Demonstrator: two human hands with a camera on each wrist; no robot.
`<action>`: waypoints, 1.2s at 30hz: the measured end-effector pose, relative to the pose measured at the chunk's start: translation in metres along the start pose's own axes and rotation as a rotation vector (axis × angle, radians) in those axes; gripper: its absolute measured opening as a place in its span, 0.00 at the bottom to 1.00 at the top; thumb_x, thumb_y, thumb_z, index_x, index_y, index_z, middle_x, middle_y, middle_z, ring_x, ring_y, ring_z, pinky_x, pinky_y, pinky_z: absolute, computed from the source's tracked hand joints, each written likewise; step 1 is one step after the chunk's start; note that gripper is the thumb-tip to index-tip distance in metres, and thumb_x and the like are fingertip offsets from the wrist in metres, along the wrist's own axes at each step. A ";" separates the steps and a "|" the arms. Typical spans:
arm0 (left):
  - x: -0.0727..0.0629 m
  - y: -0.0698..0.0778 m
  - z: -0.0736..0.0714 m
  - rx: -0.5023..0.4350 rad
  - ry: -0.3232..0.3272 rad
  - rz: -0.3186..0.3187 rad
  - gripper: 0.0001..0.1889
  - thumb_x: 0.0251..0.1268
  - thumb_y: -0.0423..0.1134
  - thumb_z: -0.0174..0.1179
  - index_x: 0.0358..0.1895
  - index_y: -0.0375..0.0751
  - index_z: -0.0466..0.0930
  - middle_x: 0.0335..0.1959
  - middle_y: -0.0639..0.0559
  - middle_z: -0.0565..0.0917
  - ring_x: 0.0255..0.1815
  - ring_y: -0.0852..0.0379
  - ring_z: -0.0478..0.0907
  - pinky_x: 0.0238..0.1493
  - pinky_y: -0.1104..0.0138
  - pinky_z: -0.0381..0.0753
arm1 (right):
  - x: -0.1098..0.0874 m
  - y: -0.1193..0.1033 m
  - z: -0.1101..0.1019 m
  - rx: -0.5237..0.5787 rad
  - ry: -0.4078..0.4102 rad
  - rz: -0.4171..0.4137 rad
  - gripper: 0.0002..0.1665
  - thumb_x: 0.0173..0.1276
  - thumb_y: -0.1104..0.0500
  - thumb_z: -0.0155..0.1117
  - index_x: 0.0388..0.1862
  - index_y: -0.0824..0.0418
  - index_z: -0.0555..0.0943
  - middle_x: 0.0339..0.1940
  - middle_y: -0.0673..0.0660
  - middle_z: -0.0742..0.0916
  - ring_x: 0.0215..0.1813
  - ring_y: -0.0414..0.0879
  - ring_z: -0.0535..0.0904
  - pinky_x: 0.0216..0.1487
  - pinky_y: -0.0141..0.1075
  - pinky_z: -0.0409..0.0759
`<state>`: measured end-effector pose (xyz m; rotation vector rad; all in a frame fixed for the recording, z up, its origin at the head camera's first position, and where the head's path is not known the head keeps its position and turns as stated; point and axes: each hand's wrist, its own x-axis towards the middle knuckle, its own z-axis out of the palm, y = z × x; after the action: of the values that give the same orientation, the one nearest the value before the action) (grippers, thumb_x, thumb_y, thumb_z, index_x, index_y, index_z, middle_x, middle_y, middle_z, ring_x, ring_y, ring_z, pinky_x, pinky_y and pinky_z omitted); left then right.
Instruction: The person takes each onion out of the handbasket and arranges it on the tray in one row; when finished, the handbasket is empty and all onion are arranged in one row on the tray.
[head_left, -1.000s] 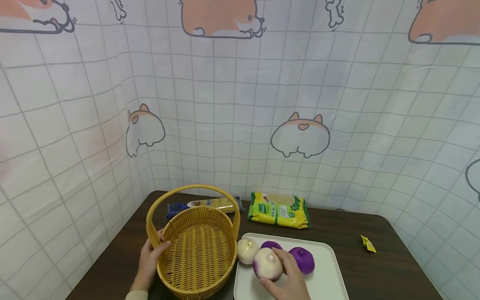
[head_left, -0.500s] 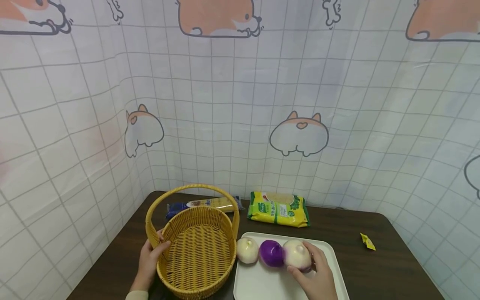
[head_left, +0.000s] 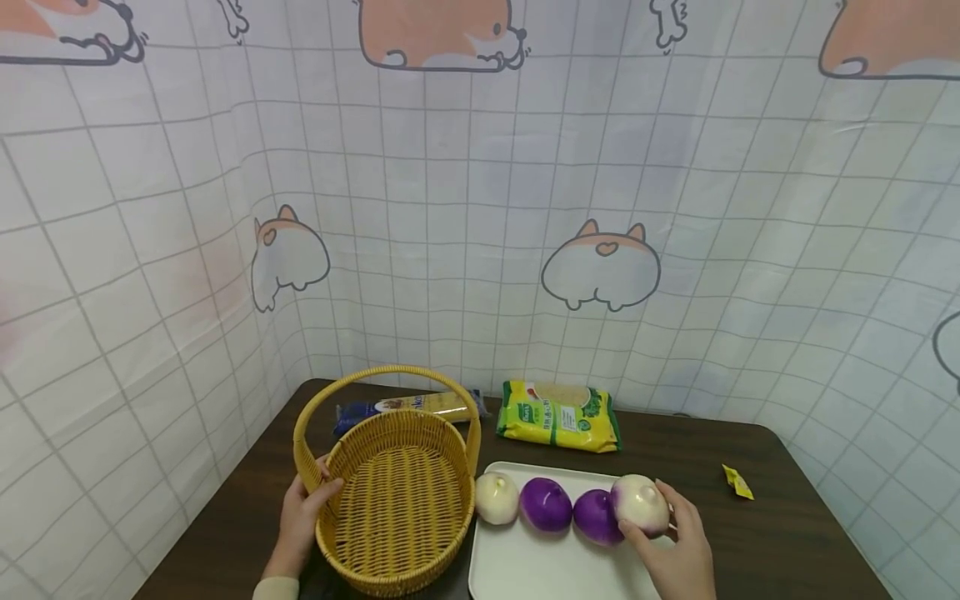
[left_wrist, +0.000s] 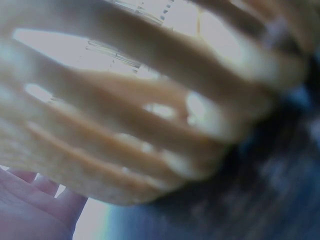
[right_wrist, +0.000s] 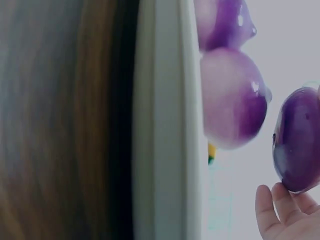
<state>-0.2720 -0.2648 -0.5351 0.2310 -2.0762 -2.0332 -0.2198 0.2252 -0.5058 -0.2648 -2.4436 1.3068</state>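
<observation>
In the head view my left hand (head_left: 302,517) grips the near left rim of a yellow wicker basket (head_left: 393,508), thumb over the edge, beside the handle's foot. The basket holds nothing. My right hand (head_left: 678,546) holds a glossy onion (head_left: 640,505), pale on top with a purple underside, raised above the right side of a white tray (head_left: 536,571). On the tray sit a pale onion (head_left: 497,498) and two purple onions (head_left: 546,505) in a row. In the right wrist view the held onion (right_wrist: 300,140) is apart from the others. Blurred basket weave (left_wrist: 125,95) fills the left wrist view.
Behind the basket lies a blue and yellow packet (head_left: 420,407). A yellow-green bag (head_left: 557,417) lies behind the tray. One small yellow wrapper (head_left: 737,482) is at the right of the dark table (head_left: 757,542). A patterned curtain (head_left: 465,208) stands around the back and sides.
My right hand has carried the held onion to the right across the tray, uncovering the two purple onions. My left hand and the basket have stayed in place.
</observation>
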 end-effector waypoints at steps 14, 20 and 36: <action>0.000 0.002 0.001 0.009 0.014 0.007 0.18 0.69 0.35 0.58 0.52 0.29 0.61 0.71 0.38 0.64 0.69 0.44 0.63 0.45 0.84 0.70 | 0.015 0.034 -0.019 -0.150 -0.097 0.109 0.56 0.55 0.37 0.73 0.71 0.66 0.62 0.60 0.70 0.72 0.54 0.59 0.73 0.44 0.39 0.75; -0.001 0.002 0.001 0.015 0.017 0.016 0.18 0.69 0.35 0.58 0.51 0.29 0.61 0.70 0.38 0.65 0.67 0.44 0.65 0.46 0.83 0.70 | 0.018 0.040 -0.021 -0.167 -0.128 0.128 0.58 0.54 0.36 0.73 0.72 0.67 0.60 0.63 0.73 0.69 0.62 0.67 0.68 0.56 0.58 0.71; -0.001 0.004 0.000 0.016 -0.003 -0.005 0.18 0.70 0.36 0.57 0.52 0.29 0.60 0.72 0.37 0.63 0.71 0.42 0.62 0.47 0.83 0.68 | 0.019 0.052 -0.013 -0.144 -0.157 0.110 0.55 0.56 0.43 0.74 0.72 0.68 0.59 0.67 0.73 0.67 0.68 0.70 0.62 0.65 0.63 0.62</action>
<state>-0.2710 -0.2641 -0.5308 0.2357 -2.0963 -2.0216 -0.2322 0.2701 -0.5388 -0.3507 -2.6954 1.2388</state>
